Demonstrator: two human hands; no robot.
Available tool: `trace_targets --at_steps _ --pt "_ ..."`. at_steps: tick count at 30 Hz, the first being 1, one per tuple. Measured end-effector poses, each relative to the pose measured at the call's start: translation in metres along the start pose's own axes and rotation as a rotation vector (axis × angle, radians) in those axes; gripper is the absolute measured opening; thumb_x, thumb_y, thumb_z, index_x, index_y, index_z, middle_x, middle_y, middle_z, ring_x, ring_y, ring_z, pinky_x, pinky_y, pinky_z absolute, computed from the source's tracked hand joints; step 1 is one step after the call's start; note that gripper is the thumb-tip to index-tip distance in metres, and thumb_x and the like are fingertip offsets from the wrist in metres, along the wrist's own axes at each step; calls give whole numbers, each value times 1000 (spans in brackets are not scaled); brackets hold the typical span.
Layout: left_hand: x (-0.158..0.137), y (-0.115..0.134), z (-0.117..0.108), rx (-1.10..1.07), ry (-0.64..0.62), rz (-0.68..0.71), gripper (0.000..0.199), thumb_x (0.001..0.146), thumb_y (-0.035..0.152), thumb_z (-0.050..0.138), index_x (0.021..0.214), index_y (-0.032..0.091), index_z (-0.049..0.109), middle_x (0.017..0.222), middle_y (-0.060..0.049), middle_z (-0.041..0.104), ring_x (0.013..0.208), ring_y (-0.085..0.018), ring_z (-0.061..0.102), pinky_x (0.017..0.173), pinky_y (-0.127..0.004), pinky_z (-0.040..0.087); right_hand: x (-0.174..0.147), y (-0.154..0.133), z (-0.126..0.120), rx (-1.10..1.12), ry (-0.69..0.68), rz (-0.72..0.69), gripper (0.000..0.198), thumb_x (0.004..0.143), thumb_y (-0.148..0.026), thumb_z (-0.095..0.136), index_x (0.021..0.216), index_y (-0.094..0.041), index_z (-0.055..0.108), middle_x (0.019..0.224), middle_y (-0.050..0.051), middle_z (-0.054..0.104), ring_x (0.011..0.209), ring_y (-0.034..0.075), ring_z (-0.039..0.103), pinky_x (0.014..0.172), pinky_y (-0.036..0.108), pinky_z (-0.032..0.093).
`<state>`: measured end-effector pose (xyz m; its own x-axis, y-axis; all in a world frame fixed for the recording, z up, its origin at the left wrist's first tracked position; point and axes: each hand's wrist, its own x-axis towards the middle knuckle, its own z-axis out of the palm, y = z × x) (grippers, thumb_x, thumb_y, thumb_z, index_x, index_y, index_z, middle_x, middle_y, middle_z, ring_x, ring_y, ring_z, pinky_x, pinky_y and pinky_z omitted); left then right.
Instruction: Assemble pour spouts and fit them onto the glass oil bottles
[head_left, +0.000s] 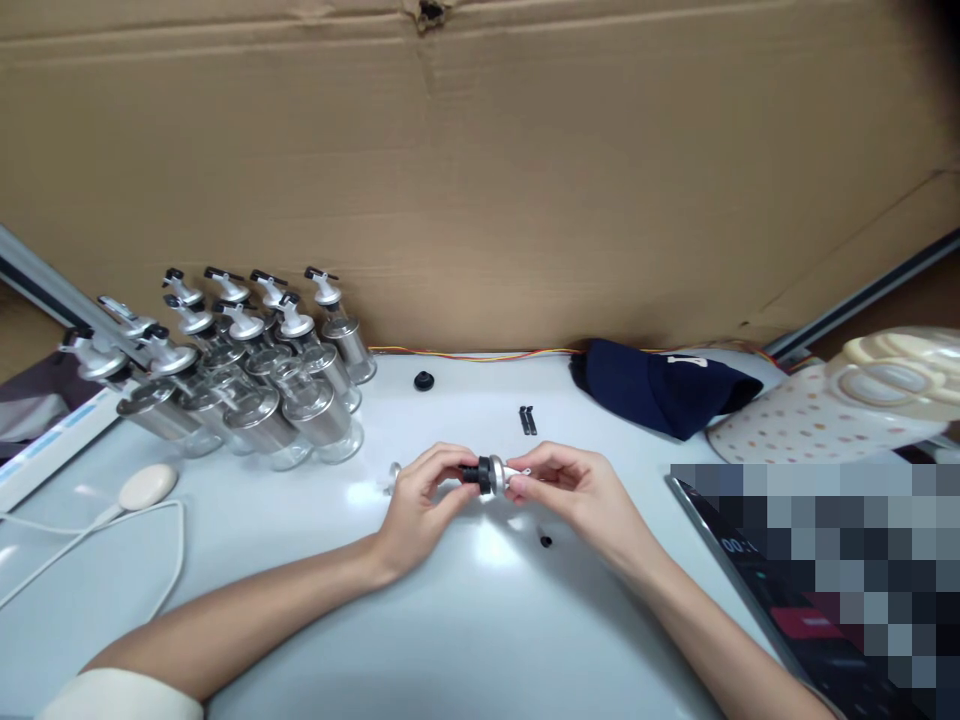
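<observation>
Above the middle of the table, a silver bottle pourer [496, 475] with a black ribbed stopper lies sideways between both hands. My left hand [424, 500] pinches its black stopper end between thumb and fingers. The fingertips of my right hand [577, 485] are closed on its silver spout. Just beyond my left hand, a small shiny part [394, 475] is mostly hidden. Under my right hand lies a small black cap [546, 542]. Farther back are small black flip levers [528, 420] side by side and a round black stopper [424, 381].
Several glass-and-steel bottles [322, 410], most with pourers, crowd the back left. A white round pad [148, 487] with a cable lies at left. Back right are a navy cap [667, 390] and a dotted container [802, 415]. A dark-screened device [787, 590] sits at front right.
</observation>
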<state>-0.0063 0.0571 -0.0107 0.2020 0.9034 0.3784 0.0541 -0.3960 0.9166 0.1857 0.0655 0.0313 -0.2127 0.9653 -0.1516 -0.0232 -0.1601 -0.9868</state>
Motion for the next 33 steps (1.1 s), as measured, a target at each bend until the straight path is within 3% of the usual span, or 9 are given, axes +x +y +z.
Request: trace_targets --at_steps 6,13,16,18,20,23,26,29,33 --pt "-1 2 -2 123 -9 104 10 86 18 63 95 17 68 91 -8 68 83 -18 65 74 -30 55 -2 -1 7 47 -23 47 29 54 -40 85 61 -17 69 54 1 68 50 13 61 55 28 51" --pt "-2 1 -2 196 -54 222 10 88 17 61 97 18 66 90 -6 66 82 -17 63 72 -28 53 -1 8 8 10 -76 47 35 58 -47 83 67 -16 68 60 3 68 54 14 60 58 29 50" --pt "-1 1 -1 205 -50 179 12 89 17 59 100 18 62 93 -7 63 80 -15 59 70 -27 50 -2 10 7 -99 -46 -76 32 68 -49 75 76 -17 70 69 4 66 63 16 61 63 31 51" --pt "0 1 0 214 -28 141 12 88 16 58 99 18 60 93 -6 59 79 -15 56 69 -26 47 -3 9 8 -252 59 -235 26 73 -45 71 79 -20 72 81 6 62 73 17 59 66 31 50" --pt "0 2 1 236 0 103 11 86 16 58 97 19 57 91 -4 56 78 -15 52 70 -27 45 -4 8 9 -414 147 -340 20 76 -39 68 82 -21 74 80 4 55 70 16 53 63 29 47" --pt "0 3 2 268 4 73 13 86 14 57 97 19 53 90 -3 52 80 -15 50 74 -28 44 -6 8 11 -440 36 -252 22 80 -36 63 95 -21 70 68 0 51 60 14 49 55 26 44" --pt "-1 4 2 251 -86 86 23 86 14 56 107 20 53 98 -4 50 82 -15 50 74 -27 45 -5 11 12 -342 -99 -132 31 81 -36 61 108 -19 65 73 1 59 65 15 55 56 25 46" --pt "-2 5 1 149 -174 89 35 87 15 55 121 22 50 111 -7 47 85 -14 52 77 -28 47 -3 15 11 -267 -81 -95 34 79 -40 62 104 -18 65 77 3 61 68 16 57 56 27 49" --pt "-1 2 1 -66 -129 -50 24 92 27 52 116 22 51 115 -7 44 88 -14 55 74 -26 48 0 16 8 -194 -64 -73 34 75 -42 64 99 -17 65 82 5 65 67 16 58 59 29 52"
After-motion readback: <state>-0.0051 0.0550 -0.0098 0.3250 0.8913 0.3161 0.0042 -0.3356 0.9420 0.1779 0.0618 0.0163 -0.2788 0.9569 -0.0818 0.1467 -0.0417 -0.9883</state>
